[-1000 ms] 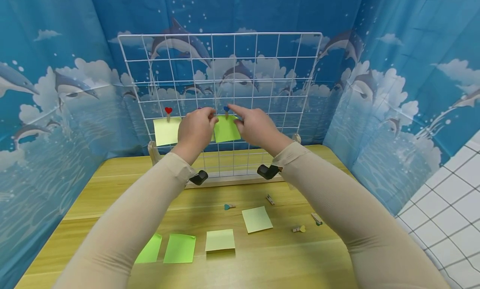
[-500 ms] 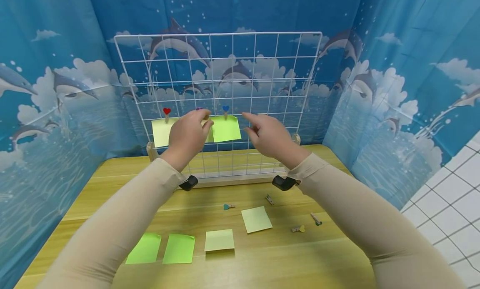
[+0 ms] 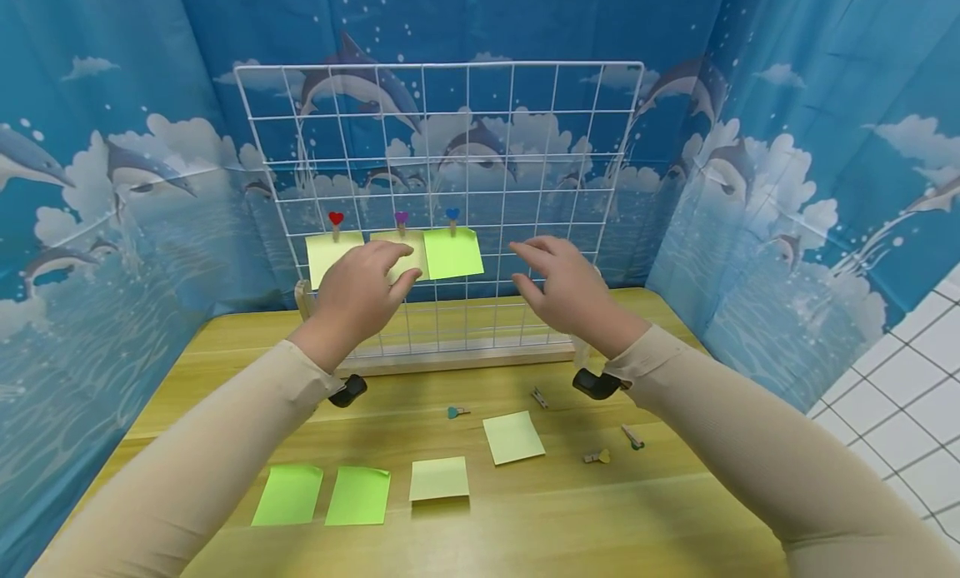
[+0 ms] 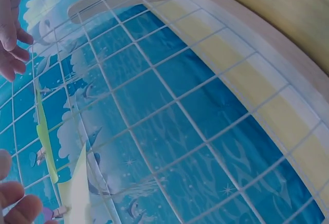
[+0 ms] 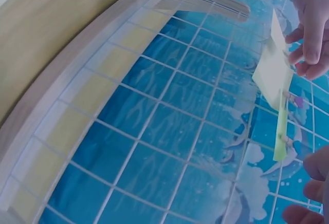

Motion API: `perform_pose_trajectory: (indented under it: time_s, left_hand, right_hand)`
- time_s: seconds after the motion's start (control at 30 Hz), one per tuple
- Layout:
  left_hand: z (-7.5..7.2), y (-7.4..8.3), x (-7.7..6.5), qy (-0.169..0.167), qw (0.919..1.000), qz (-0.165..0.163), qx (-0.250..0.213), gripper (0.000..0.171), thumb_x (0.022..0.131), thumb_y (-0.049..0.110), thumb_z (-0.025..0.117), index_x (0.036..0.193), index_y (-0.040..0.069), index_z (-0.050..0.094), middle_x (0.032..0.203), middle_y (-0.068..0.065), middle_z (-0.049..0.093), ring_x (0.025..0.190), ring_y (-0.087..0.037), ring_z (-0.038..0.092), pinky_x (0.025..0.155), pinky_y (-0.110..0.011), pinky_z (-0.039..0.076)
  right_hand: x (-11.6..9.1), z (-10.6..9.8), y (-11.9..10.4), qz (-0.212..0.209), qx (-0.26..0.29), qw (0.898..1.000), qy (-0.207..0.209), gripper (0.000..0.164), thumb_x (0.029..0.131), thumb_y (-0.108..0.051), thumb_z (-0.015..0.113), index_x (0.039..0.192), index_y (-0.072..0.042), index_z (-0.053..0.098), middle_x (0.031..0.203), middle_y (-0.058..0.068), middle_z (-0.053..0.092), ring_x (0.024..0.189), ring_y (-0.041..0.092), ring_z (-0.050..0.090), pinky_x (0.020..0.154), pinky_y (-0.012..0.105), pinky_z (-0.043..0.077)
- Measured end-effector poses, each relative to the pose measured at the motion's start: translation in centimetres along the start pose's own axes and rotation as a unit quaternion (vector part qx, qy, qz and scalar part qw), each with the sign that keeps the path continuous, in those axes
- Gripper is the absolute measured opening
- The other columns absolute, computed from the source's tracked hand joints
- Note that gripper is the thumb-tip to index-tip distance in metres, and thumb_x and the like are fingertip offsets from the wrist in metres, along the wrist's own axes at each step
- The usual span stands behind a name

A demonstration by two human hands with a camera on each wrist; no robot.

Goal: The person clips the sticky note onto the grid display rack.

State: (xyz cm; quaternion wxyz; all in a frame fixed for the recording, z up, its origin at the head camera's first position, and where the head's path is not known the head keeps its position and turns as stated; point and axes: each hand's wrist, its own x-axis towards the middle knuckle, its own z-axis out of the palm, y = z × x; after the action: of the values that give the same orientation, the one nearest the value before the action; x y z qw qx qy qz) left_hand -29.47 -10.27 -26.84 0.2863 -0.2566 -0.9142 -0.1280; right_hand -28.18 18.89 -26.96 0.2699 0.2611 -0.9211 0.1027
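Three sticky notes hang from a white wire grid [image 3: 512, 170], each under a small clothespin. The left pale yellow note [image 3: 322, 251] has a red heart clothespin [image 3: 336, 220], and the middle pale yellow note [image 3: 411, 266] a purple heart clothespin [image 3: 402, 220]. A blue heart clothespin [image 3: 452, 218] tops the bright green note [image 3: 454, 255]. My left hand [image 3: 362, 288] is in front of the two yellow notes, holding nothing, thumb and fingers apart. To the right of the green note, my right hand [image 3: 568, 286] hovers with fingers spread from the thumb, also holding nothing.
On the wooden table [image 3: 525, 520] lie two green notes [image 3: 358, 496], two pale yellow notes [image 3: 514, 437] and several loose clothespins, among them a teal heart clothespin [image 3: 457, 412] and a yellow heart clothespin [image 3: 597, 457]. The grid stands in a wooden base [image 3: 465, 361].
Both hands have drawn back from the green note and its blue clothespin, the left moving left and down, the right moving right and down. The purple clothespin now shows fully.
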Motion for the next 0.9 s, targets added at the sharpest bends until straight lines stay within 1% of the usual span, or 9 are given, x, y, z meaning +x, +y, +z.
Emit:
perform_pose_trajectory:
  time_s: [0.2,0.37,0.57,0.7,0.77,0.9]
  left_hand:
    - [-0.1,-0.6,-1.4,0.017,0.9993,0.031,0.016,0.044,0.091,0.046,0.052,0.123,0.015,0.059,0.126,-0.004,0.058,0.117,-0.025,0.052,0.098,-0.044,0.043]
    - [-0.1,-0.8,-2.1,0.025,0.9981,0.052,0.023,0.046,0.091,0.046,0.054,0.125,0.015,0.059,0.127,-0.006,0.057,0.12,-0.026,0.051,0.1,-0.046,0.041]
    - [0.1,-0.8,-2.8,0.026,0.9972,0.061,0.034,0.05,0.09,0.048,0.053,0.127,0.015,0.057,0.132,-0.007,0.054,0.128,-0.031,0.044,0.102,-0.05,0.038]
    - [0.4,-0.8,-3.3,0.025,0.9968,0.064,0.041,0.055,0.089,0.053,0.051,0.13,0.016,0.054,0.136,-0.008,0.05,0.131,-0.033,0.04,0.102,-0.053,0.037]
    - [0.6,-0.7,-3.6,0.026,0.9964,0.068,0.044,0.057,0.089,0.054,0.05,0.132,0.017,0.052,0.138,-0.008,0.048,0.132,-0.034,0.038,0.102,-0.054,0.036]
    - [1.0,-0.6,-4.0,0.032,0.9952,0.076,0.053,0.059,0.089,0.056,0.049,0.134,0.017,0.05,0.14,-0.009,0.047,0.134,-0.036,0.035,0.103,-0.055,0.034]
  right_hand:
    - [-1.0,0.2,0.7,-0.001,-0.007,1.0,-0.002,0.051,0.092,-0.035,0.055,0.138,-0.016,0.045,0.141,0.011,0.043,0.13,0.031,0.038,0.105,0.049,0.035]
    - [-1.6,0.2,1.2,0.011,-0.003,1.0,-0.019,0.053,0.093,-0.04,0.052,0.139,-0.016,0.044,0.148,0.01,0.034,0.136,0.032,0.03,0.109,0.051,0.028]
    - [-2.1,0.2,1.3,0.026,0.003,0.999,-0.046,0.059,0.093,-0.047,0.048,0.143,-0.017,0.037,0.153,0.009,0.024,0.141,0.033,0.019,0.111,0.054,0.021]
    - [-2.5,0.3,1.3,0.037,0.012,0.997,-0.059,0.063,0.092,-0.051,0.047,0.146,-0.021,0.031,0.155,0.007,0.016,0.143,0.033,0.009,0.11,0.06,0.014]
    - [-2.7,0.3,1.4,0.042,0.013,0.997,-0.065,0.066,0.091,-0.055,0.045,0.147,-0.023,0.028,0.156,0.006,0.012,0.144,0.033,0.004,0.11,0.062,0.011]
    - [-3.1,0.5,1.7,0.044,0.001,0.996,-0.075,0.071,0.089,-0.063,0.038,0.148,-0.026,0.023,0.157,0.004,0.006,0.144,0.035,0.002,0.109,0.064,0.01]
